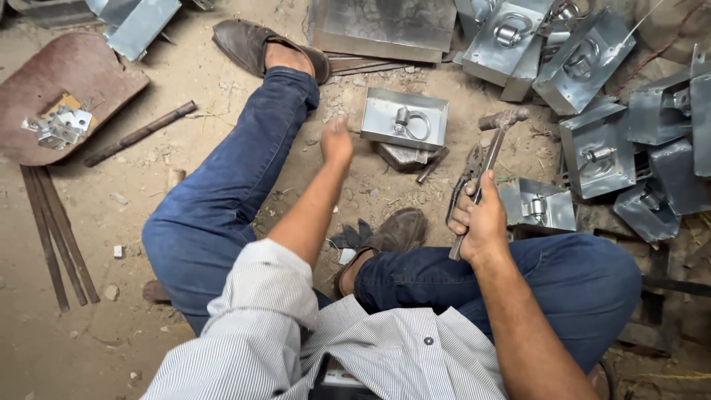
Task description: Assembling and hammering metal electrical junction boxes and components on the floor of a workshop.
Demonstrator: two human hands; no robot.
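The left hand (337,142), blurred so its opening cannot be told, reaches toward the metal box (405,118) just ahead; the right hand (481,218) (farther back) grips a hammer (489,159), handle upright.

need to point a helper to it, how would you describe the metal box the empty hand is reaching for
Start at the person's outstretched leg on the sandy floor. Just right of its knee, beyond the left hand, lies one open metal box with a ring inside. Unlike the heaped boxes farther right, it lies alone.
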